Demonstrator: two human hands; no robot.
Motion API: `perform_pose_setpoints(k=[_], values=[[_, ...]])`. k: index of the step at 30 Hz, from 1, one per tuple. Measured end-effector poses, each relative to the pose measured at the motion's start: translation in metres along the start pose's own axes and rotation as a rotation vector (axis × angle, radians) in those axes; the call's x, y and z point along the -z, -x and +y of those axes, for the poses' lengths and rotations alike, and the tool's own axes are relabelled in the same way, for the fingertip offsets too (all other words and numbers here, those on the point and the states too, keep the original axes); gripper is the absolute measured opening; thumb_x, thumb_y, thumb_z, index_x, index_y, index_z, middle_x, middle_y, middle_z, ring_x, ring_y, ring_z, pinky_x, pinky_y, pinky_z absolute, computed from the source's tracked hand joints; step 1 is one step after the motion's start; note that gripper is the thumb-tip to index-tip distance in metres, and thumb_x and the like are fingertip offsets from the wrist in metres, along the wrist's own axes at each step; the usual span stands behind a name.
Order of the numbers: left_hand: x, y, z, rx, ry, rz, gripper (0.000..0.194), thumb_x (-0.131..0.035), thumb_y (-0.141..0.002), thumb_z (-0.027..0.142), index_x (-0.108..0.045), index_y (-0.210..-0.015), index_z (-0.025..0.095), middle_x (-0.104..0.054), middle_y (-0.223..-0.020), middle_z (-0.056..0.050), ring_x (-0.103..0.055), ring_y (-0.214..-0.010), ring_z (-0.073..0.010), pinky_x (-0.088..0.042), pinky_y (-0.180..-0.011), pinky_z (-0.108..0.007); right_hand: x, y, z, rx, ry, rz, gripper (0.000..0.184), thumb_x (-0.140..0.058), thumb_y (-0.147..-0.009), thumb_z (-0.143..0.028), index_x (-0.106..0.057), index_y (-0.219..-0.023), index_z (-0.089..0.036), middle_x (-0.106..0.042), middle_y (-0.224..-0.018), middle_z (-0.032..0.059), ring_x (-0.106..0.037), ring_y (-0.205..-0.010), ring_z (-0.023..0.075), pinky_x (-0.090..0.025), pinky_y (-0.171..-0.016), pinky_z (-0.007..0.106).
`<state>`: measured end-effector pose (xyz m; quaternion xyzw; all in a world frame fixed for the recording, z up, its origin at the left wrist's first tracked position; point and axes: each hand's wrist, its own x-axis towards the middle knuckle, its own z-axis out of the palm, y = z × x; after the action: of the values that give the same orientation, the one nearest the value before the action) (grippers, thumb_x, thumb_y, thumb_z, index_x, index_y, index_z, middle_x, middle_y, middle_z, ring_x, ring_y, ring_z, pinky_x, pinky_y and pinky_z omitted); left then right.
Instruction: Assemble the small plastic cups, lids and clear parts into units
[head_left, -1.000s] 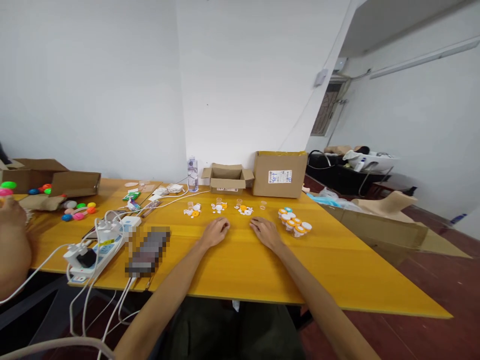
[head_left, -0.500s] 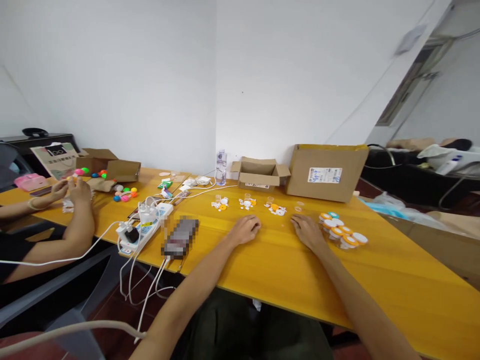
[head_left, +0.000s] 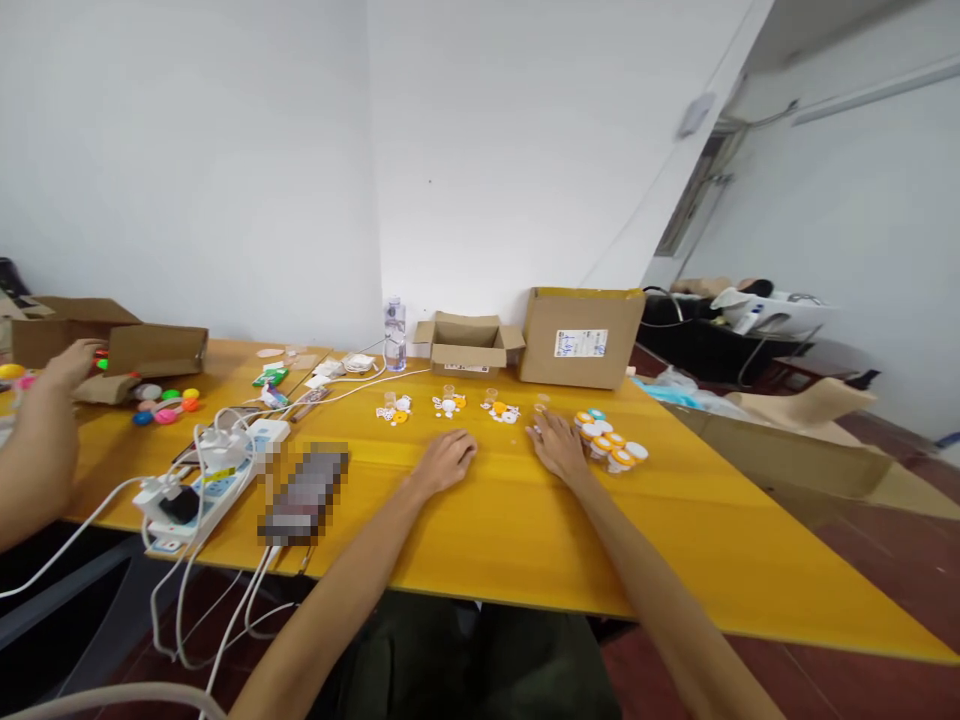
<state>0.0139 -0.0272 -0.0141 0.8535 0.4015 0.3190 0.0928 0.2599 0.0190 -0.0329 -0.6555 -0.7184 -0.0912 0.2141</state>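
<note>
My left hand rests on the yellow table, its fingers curled in with nothing visible in them. My right hand lies palm down with fingers stretched forward. Its fingertips are close to a small clear cup; whether they touch it I cannot tell. Just right of that hand stands a cluster of clear tubs with white, orange and teal lids. Beyond my hands are three small piles of white and orange plastic pieces, a left pile, a middle pile and a right pile, each beside a clear cup.
An open carton, a closed cardboard box and a bottle stand along the wall. To the left lie a phone and a power strip with cables. A co-worker's arm reaches near colourful balls.
The view has turned right, so the table things appear further left. My right hand has come closer to the lidded tubs and the clear cup. The co-worker's hand has moved toward their carton.
</note>
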Motion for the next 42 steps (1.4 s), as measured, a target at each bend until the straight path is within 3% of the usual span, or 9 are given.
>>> perform_pose_setpoints(k=[12, 15, 19, 24, 34, 38, 42], values=[[-0.010, 0.001, -0.004, -0.026, -0.004, -0.018, 0.018, -0.045, -0.091, 0.020, -0.062, -0.088, 0.024, -0.063, -0.090, -0.006, -0.058, -0.090, -0.0208, -0.044, -0.089, -0.034, -0.017, -0.018, 0.009, -0.048, -0.068, -0.002, 0.046, -0.040, -0.092, -0.037, -0.051, -0.130, -0.014, -0.058, -0.129, 0.0188, -0.055, -0.118, 0.0311, -0.042, -0.098, 0.042], [-0.015, 0.002, -0.003, -0.075, -0.006, -0.030, 0.013, -0.050, -0.091, 0.026, -0.062, -0.096, 0.024, -0.064, -0.099, -0.005, -0.058, -0.097, -0.0212, -0.042, -0.093, -0.035, -0.016, -0.021, 0.009, -0.079, -0.068, -0.024, 0.044, -0.041, -0.092, -0.036, -0.053, -0.127, -0.012, -0.059, -0.126, 0.0199, -0.056, -0.116, 0.0313, -0.043, -0.096, 0.041], [-0.021, -0.003, 0.007, -0.132, -0.080, -0.094, 0.027, -0.045, -0.093, 0.036, -0.058, -0.114, 0.024, -0.063, -0.117, -0.007, -0.054, -0.110, -0.0221, -0.039, -0.097, -0.036, -0.014, -0.024, 0.008, -0.095, -0.078, -0.027, 0.043, -0.041, -0.092, -0.036, -0.055, -0.124, -0.012, -0.061, -0.124, 0.0199, -0.057, -0.114, 0.0312, -0.044, -0.095, 0.041], [-0.039, -0.016, 0.015, -0.122, -0.139, -0.135, 0.040, -0.039, -0.095, 0.042, -0.050, -0.130, 0.026, -0.057, -0.133, -0.007, -0.048, -0.123, -0.0220, -0.035, -0.103, -0.036, -0.016, -0.027, 0.011, -0.104, -0.162, 0.011, 0.043, -0.040, -0.093, -0.040, -0.058, -0.118, -0.012, -0.065, -0.116, 0.0194, -0.059, -0.111, 0.0298, -0.044, -0.095, 0.041], [-0.085, -0.067, 0.036, -0.042, -0.187, -0.191, 0.046, -0.034, -0.094, 0.038, -0.048, -0.133, 0.017, -0.048, -0.143, -0.013, -0.041, -0.132, -0.0259, -0.033, -0.106, -0.041, -0.021, -0.025, 0.025, -0.052, -0.390, 0.139, 0.047, -0.022, -0.097, -0.040, -0.060, -0.116, -0.021, -0.067, -0.114, 0.0117, -0.059, -0.111, 0.0239, -0.044, -0.097, 0.040], [-0.094, -0.080, 0.044, -0.006, -0.159, -0.171, 0.046, -0.035, -0.093, 0.033, -0.046, -0.134, 0.014, -0.047, -0.143, -0.015, -0.041, -0.131, -0.0286, -0.034, -0.106, -0.045, -0.022, -0.017, 0.027, -0.057, -0.335, 0.091, 0.044, -0.026, -0.096, -0.037, -0.056, -0.124, -0.021, -0.064, -0.121, 0.0116, -0.055, -0.118, 0.0236, -0.042, -0.101, 0.040], [-0.093, -0.073, 0.036, -0.015, -0.102, -0.133, 0.044, -0.038, -0.093, 0.030, -0.045, -0.134, 0.017, -0.050, -0.138, -0.014, -0.044, -0.128, -0.0275, -0.035, -0.106, -0.044, -0.025, -0.011, 0.020, -0.117, -0.225, -0.001, 0.046, -0.038, -0.093, -0.039, -0.048, -0.133, -0.019, -0.056, -0.131, 0.0142, -0.048, -0.127, 0.0259, -0.038, -0.105, 0.041]])
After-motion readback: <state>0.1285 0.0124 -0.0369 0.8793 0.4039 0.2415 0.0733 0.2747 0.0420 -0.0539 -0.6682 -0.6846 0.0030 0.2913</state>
